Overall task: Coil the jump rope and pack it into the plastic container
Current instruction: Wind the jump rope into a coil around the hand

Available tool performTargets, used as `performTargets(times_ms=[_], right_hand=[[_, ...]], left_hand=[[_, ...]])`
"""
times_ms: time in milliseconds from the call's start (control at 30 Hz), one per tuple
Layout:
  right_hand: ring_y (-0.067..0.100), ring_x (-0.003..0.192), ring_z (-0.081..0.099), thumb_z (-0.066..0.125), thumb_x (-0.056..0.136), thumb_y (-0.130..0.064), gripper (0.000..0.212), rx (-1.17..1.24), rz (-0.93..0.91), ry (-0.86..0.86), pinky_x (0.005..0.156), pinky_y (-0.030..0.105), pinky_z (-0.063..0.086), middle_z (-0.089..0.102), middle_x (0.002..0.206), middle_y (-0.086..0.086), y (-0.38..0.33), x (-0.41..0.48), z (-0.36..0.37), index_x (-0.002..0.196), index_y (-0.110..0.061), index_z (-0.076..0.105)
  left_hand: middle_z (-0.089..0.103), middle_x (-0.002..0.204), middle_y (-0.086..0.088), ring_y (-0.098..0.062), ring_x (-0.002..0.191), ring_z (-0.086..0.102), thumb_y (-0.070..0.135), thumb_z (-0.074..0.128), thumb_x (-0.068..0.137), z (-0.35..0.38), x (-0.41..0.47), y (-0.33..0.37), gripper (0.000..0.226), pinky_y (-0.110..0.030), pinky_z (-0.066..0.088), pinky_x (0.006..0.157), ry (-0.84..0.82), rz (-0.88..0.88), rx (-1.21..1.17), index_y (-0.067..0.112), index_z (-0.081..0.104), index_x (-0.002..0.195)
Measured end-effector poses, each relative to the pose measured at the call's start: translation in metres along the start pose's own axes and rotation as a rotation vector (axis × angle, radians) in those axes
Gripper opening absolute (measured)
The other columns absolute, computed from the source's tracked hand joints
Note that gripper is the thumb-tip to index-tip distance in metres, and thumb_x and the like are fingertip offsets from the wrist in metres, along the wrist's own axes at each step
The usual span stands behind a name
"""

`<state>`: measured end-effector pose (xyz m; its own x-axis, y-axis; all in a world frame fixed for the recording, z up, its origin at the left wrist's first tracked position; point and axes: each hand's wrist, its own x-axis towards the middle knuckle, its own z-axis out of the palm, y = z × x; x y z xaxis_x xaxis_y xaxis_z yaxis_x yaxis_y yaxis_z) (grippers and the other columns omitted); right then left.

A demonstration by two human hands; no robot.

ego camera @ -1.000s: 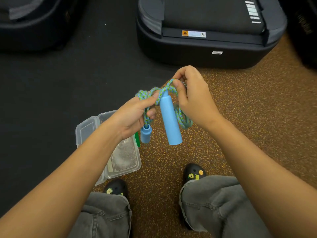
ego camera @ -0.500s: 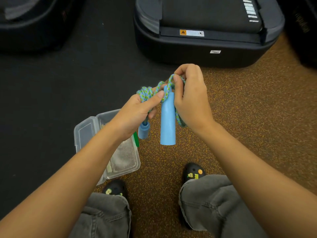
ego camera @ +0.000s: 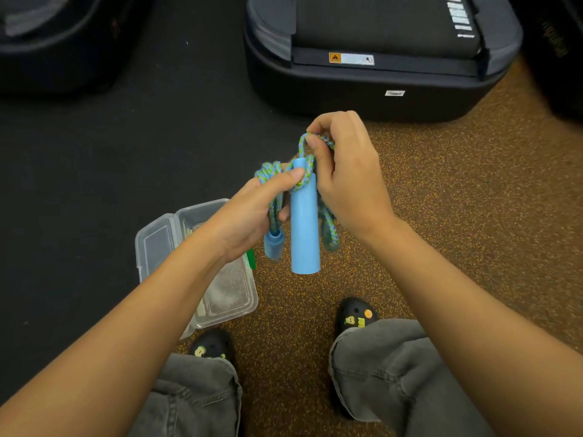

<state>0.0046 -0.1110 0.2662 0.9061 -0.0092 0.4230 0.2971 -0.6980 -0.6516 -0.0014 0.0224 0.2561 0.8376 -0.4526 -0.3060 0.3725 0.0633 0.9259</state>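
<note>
The jump rope has a blue-green braided cord (ego camera: 272,175) and light blue handles. One long handle (ego camera: 304,228) hangs upright between my hands; the second handle's end (ego camera: 273,244) pokes out below my left palm. My left hand (ego camera: 252,216) grips the bundled cord, thumb pressing it against the top of the long handle. My right hand (ego camera: 348,181) pinches a small loop of cord above that handle, with more cord hanging behind its palm. The clear plastic container (ego camera: 159,238) lies open on the floor below my left forearm, partly hidden by it.
A large black case (ego camera: 378,86) stands on the floor just beyond my hands, and another dark case (ego camera: 56,42) sits at the far left. My two black shoes (ego camera: 355,316) and grey trouser legs are at the bottom. The floor is black mat on the left, speckled brown on the right.
My right hand has lifted a loop of cord higher above the long handle. The handle has swung from tilted to upright, and my left thumb has shifted onto its top.
</note>
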Motion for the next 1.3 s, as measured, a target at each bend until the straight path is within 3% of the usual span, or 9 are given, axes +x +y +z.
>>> performTargets(times_ms=[167, 367, 500, 600, 700, 800, 1067, 1233, 1300], right_hand=[[0.0, 0.078, 0.039, 0.051, 0.089, -0.008, 0.01, 0.049, -0.028, -0.013, 0.073, 0.003, 0.032, 0.048, 0.089, -0.002, 0.006, 0.005, -0.005, 0.092, -0.002, 0.058], [0.001, 0.072, 0.042, 0.05, 0.089, -0.008, 0.011, 0.046, 0.041, 0.127, 0.073, 0.002, 0.033, 0.05, 0.089, 0.001, 0.015, 0.013, -0.009, 0.092, -0.001, 0.058], [0.013, 0.082, 0.048, 0.046, 0.089, -0.01, 0.016, 0.017, 0.219, 0.299, 0.072, 0.01, 0.035, 0.051, 0.091, 0.005, 0.035, 0.026, -0.027, 0.096, -0.001, 0.056], [0.021, 0.091, 0.05, 0.043, 0.091, -0.011, 0.02, -0.103, 0.368, 0.334, 0.078, 0.02, 0.035, 0.056, 0.101, 0.015, 0.054, 0.029, -0.044, 0.103, 0.002, 0.053], [0.028, 0.107, 0.051, 0.04, 0.092, -0.009, 0.022, -0.204, 0.5, 0.251, 0.076, 0.018, 0.029, 0.056, 0.115, 0.018, 0.068, 0.027, -0.054, 0.109, 0.001, 0.05], [0.03, 0.113, 0.049, 0.038, 0.092, -0.007, 0.024, -0.276, 0.606, 0.12, 0.076, 0.02, 0.029, 0.054, 0.122, 0.017, 0.07, 0.024, -0.053, 0.111, -0.002, 0.05], [0.031, 0.096, 0.057, 0.044, 0.088, -0.005, 0.029, -0.412, 0.857, -0.268, 0.071, 0.033, 0.042, 0.049, 0.127, 0.017, 0.067, 0.021, -0.043, 0.116, -0.005, 0.052], [0.03, 0.09, 0.052, 0.047, 0.089, -0.007, 0.032, -0.572, 0.818, -0.538, 0.072, 0.034, 0.043, 0.051, 0.126, 0.02, 0.064, 0.018, -0.032, 0.119, 0.001, 0.053], [0.033, 0.103, 0.054, 0.044, 0.09, -0.008, 0.032, -0.635, 0.786, -0.672, 0.077, 0.037, 0.044, 0.051, 0.126, 0.022, 0.063, 0.014, -0.029, 0.118, 0.004, 0.052]], left_hand=[[0.061, 0.057, 0.006, -0.009, 0.054, 0.058, 0.034, 0.062, 0.081, -0.007, -0.001, 0.003, 0.021, -0.03, 0.052, 0.057, -0.024, -0.059, 0.128, 0.015, 0.059, 0.073], [0.064, 0.067, 0.006, -0.003, 0.062, 0.06, 0.025, 0.067, 0.079, -0.016, -0.001, -0.002, 0.011, -0.015, 0.047, 0.059, -0.103, -0.115, 0.365, 0.015, 0.063, 0.083], [0.062, 0.081, -0.002, -0.009, 0.078, 0.059, 0.015, 0.069, 0.08, -0.025, -0.001, -0.012, 0.012, -0.017, 0.046, 0.069, -0.17, -0.196, 0.54, 0.013, 0.062, 0.09], [0.06, 0.075, 0.001, -0.003, 0.063, 0.055, 0.013, 0.067, 0.082, -0.036, 0.001, -0.01, 0.005, -0.013, 0.041, 0.058, -0.116, -0.23, 0.644, 0.014, 0.063, 0.085], [0.049, 0.062, 0.003, -0.009, 0.057, 0.037, 0.022, 0.061, 0.085, -0.046, 0.003, -0.005, 0.015, -0.026, 0.029, 0.056, 0.012, -0.261, 0.679, 0.008, 0.066, 0.086], [0.044, 0.057, 0.0, -0.011, 0.055, 0.037, 0.028, 0.058, 0.087, -0.052, 0.003, -0.001, 0.031, -0.027, 0.03, 0.057, 0.08, -0.263, 0.643, 0.001, 0.067, 0.098], [0.061, 0.07, 0.002, -0.011, 0.053, 0.032, 0.023, 0.053, 0.092, -0.054, 0.005, 0.001, 0.02, -0.024, 0.029, 0.055, 0.185, -0.163, 0.521, 0.014, 0.07, 0.087], [0.042, 0.056, 0.006, -0.006, 0.044, 0.03, 0.026, 0.048, 0.094, -0.044, 0.001, 0.011, 0.026, -0.019, 0.027, 0.048, 0.079, -0.113, 0.411, 0.014, 0.068, 0.083], [0.038, 0.054, 0.006, -0.005, 0.041, 0.029, 0.025, 0.046, 0.095, -0.04, -0.001, 0.014, 0.028, -0.016, 0.026, 0.044, 0.037, -0.112, 0.355, 0.013, 0.067, 0.082]])
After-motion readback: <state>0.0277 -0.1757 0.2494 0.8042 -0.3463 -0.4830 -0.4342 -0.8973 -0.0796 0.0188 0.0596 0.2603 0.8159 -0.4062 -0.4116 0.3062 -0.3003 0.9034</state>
